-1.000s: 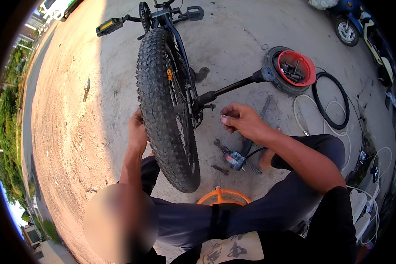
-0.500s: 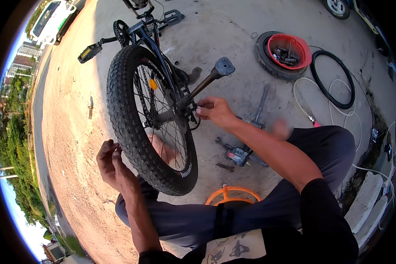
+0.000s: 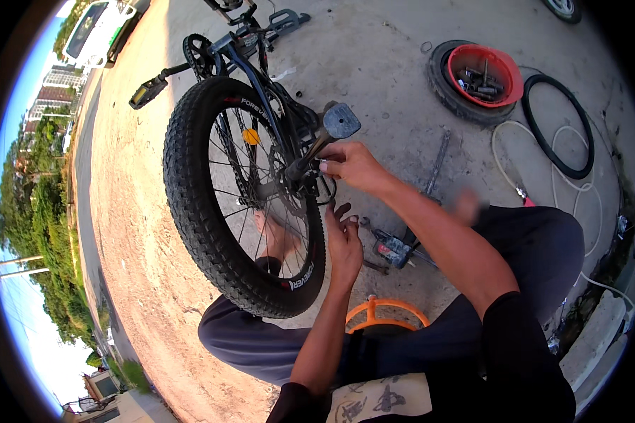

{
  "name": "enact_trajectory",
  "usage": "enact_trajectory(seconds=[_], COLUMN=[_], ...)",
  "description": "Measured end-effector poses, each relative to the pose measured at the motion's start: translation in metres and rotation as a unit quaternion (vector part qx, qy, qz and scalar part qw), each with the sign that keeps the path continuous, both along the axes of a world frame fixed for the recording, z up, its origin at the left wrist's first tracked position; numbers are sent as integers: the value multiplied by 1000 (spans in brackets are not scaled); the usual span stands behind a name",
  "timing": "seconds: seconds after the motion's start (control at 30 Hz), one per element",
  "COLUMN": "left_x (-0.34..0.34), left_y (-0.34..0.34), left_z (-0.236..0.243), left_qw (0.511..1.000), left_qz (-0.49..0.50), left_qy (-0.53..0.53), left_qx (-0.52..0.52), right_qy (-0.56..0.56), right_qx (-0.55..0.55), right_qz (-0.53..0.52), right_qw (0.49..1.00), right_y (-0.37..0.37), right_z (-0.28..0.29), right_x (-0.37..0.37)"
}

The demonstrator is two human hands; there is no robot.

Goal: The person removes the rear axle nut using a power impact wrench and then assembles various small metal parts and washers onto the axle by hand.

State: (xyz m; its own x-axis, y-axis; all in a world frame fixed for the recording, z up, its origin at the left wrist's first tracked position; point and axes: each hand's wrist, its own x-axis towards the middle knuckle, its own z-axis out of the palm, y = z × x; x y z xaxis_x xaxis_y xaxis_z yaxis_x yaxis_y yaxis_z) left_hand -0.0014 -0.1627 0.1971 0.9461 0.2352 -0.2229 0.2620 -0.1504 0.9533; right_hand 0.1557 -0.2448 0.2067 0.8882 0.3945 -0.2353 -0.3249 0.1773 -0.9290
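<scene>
A fat-tyred bicycle wheel (image 3: 190, 211) stands in front of me, mounted in a dark blue frame (image 3: 250, 70). My right hand (image 3: 360, 168) is at the right side of its hub, below a pedal (image 3: 341, 121). Thumb and forefinger are pinched together there on something small, too hidden to name. Just beneath, beside a looped black cable (image 3: 329, 192), my left hand (image 3: 344, 247) reaches up with half-curled fingers apart. Nothing shows in that hand. A brake disc (image 3: 287, 201) sits at the hub behind the spokes.
On the ground to the right lie a power tool (image 3: 394, 250) and a long wrench (image 3: 439, 161). A red bowl of metal parts (image 3: 516, 92) rests on a tyre (image 3: 441, 84). Beyond are a black inner tube (image 3: 587, 141) and a pale hose (image 3: 497, 144). An orange ring-shaped frame (image 3: 395, 303) is between my legs.
My left hand has moved from the wheel's left side across to its right, under the right hand. The right hand stays pinched by the hub. The view has shifted slightly.
</scene>
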Motion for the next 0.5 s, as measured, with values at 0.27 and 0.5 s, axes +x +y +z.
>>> enact_trajectory(seconds=[0.27, 0.5], left_x=[71, 92], left_y=[2, 17], left_z=[-58, -69], left_qw=[989, 958], left_qz=[46, 111], left_qy=[-124, -147], left_qx=[-64, -219], right_qy=[-102, -83], right_qx=[-77, -78], right_qz=[54, 91], right_qw=[990, 989], right_y=[2, -7], right_z=[6, 11], right_x=[-8, -3])
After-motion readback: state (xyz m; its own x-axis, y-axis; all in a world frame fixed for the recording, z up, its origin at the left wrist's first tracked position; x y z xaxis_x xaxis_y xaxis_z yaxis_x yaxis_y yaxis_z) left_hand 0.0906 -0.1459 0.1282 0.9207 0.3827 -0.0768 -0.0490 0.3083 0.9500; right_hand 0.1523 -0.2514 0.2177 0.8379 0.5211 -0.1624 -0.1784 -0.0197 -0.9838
